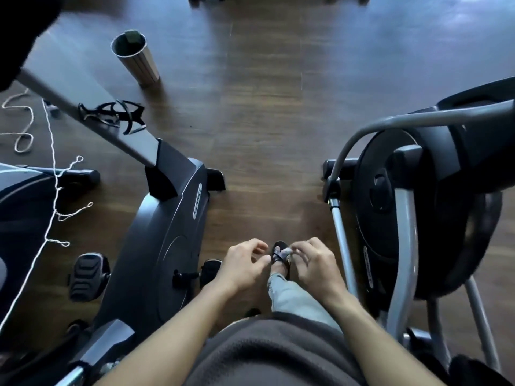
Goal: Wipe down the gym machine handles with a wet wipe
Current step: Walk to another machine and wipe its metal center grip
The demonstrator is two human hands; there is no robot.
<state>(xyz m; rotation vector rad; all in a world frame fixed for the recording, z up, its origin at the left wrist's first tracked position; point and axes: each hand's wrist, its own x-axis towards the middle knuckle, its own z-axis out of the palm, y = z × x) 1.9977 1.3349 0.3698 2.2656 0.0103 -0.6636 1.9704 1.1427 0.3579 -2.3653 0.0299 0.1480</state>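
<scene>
I'm pinching a small white wet wipe (287, 250) in my right hand (315, 267), low between the two machines; my left hand (245, 264) is hovering open beside it. It's looking limp and light, so I'm guessing gripping a corner beats bunching it.

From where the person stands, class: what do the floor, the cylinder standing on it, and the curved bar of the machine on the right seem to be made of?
Floor: looks like wood or wood-look laminate, brown plank grain with a soft sheen.
Cylinder: apparently metal, silvery ribbed wall, open top.
Curved bar: probably painted or brushed metal tube, smooth grey with a dull highlight.
</scene>
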